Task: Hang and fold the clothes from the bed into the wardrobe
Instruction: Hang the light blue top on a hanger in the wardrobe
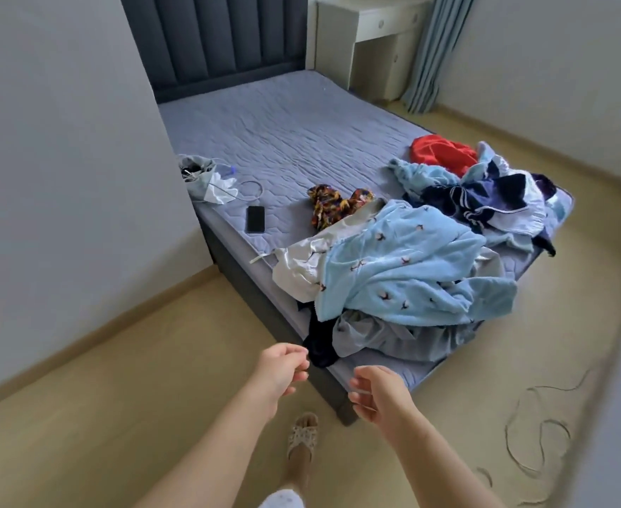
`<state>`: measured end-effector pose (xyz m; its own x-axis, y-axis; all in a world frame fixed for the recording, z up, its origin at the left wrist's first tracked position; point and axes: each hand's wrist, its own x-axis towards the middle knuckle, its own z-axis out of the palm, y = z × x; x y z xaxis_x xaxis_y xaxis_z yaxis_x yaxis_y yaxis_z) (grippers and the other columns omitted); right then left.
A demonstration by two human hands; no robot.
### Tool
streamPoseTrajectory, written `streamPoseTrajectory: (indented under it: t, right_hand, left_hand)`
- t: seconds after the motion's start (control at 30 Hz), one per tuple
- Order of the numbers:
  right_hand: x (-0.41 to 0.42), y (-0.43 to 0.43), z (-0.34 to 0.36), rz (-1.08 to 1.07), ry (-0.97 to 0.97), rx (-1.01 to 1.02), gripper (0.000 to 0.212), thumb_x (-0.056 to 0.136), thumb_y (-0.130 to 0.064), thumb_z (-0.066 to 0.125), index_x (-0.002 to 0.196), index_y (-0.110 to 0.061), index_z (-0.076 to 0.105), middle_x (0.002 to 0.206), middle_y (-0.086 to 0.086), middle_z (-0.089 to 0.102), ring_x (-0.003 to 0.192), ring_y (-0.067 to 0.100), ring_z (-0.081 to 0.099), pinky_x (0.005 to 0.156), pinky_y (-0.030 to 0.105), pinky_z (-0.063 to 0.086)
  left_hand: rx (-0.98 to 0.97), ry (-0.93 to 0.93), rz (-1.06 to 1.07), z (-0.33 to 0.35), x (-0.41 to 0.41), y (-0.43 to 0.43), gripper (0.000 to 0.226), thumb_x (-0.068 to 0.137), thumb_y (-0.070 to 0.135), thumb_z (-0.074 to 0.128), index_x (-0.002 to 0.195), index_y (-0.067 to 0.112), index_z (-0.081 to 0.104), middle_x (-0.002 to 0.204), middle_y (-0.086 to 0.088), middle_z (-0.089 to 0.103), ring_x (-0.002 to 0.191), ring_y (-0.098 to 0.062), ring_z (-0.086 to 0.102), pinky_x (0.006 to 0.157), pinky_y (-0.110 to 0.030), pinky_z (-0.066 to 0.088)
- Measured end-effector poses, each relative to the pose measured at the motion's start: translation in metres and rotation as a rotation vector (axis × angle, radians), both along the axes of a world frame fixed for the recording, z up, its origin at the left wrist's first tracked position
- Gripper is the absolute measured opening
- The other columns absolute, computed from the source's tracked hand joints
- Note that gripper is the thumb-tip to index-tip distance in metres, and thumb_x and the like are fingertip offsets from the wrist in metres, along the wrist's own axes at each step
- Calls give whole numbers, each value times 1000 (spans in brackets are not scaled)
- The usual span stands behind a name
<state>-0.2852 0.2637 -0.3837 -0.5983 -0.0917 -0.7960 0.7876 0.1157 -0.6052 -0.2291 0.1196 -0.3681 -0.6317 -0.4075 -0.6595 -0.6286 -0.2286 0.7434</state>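
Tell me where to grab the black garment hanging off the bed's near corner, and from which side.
Grip the black garment by its loose end drooping over the mattress edge, coming from the near side, where the left hand hovers. Its upper part runs under the grey garment and blue robe, so only that end looks free.

Your left forearm (206, 452) and right forearm (439, 456) are bare from the lower edge of the view up to your left hand (281, 368) and right hand (378, 392). On the one foot in view you wear an open-toed sandal (302, 434), beige, its broad straps covered in small studs or beads. At the bottom edge shows a scrap of your garment (282, 500), pale with tiny dots; what kind of clothing it is cannot be told.
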Motion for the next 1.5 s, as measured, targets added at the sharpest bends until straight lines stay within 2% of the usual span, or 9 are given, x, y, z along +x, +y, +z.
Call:
streamPoseTrajectory:
  t: [0.37,0.6,0.93,1.07,1.13,1.23,1.37,1.43,1.5]
  right_hand:
    - [-190,-7,-16,-119,-67,-4,16,92,2,46,79,-9,44,62,8,41,43,14,35,40,17,27]
    - [-252,11,-46,13,-174,58,18,90,0,46,76,-11,43,53,5,44,39,14,32,48,21,23]
    - [-366,45,-89,398,-165,184,13,93,-5,46,83,-7,54,69,7,54,51,17,43,46,20,34]
    - [-380,57,-116,496,-211,220,11,92,-3,45,90,-2,56,71,9,53,50,19,40,49,23,33]
    - [-384,63,-123,504,-240,227,9,91,-2,48,90,0,57,68,9,52,45,18,39,42,20,31]
    - [-392,69,-133,502,-268,239,13,91,-1,48,81,-4,56,66,9,52,46,17,39,41,20,31]
    - [-400,72,-147,492,-272,252,14,93,-4,46,83,-6,54,74,10,55,48,17,42,45,23,36]
    - [-403,75,-152,485,-278,251,12,93,-5,46,85,-6,55,73,9,55,48,16,42,45,22,37]
    - [-405,77,-155,493,-275,249,12,93,-6,46,86,-7,55,73,8,56,50,16,43,46,22,39]
  left_hand:
    - [-37,-121,-98,-28,-211,-27,13,94,18,48,96,18,60,84,1,61,66,-9,55,56,-19,40]
    - [-61,-240,17,-58,-265,-19,13,94,16,46,94,18,59,80,0,59,65,-11,53,54,-20,38]
    - [-81,-414,157,-119,-312,34,17,93,12,46,83,16,59,80,-2,60,61,-12,52,49,-20,36]
    - [-137,-468,126,-153,-326,45,16,90,17,48,83,23,60,92,-3,64,73,-18,59,61,-27,47]
    - [-211,-491,80,-167,-332,48,16,91,18,49,103,21,59,105,-2,61,85,-21,59,74,-32,50]
    - [-370,-496,53,-184,-340,51,49,91,18,48,135,33,32,129,-3,44,95,-22,54,70,-32,45]
    - [-524,-541,-116,-200,-356,53,71,92,23,49,145,41,5,151,0,14,128,-25,34,84,-38,48]
    - [-516,-588,-211,-205,-369,51,67,92,31,50,145,40,9,153,1,8,134,-27,25,93,-40,44]
    - [-497,-603,-177,-211,-381,48,44,92,33,49,133,34,36,142,-2,29,123,-29,38,93,-41,44]
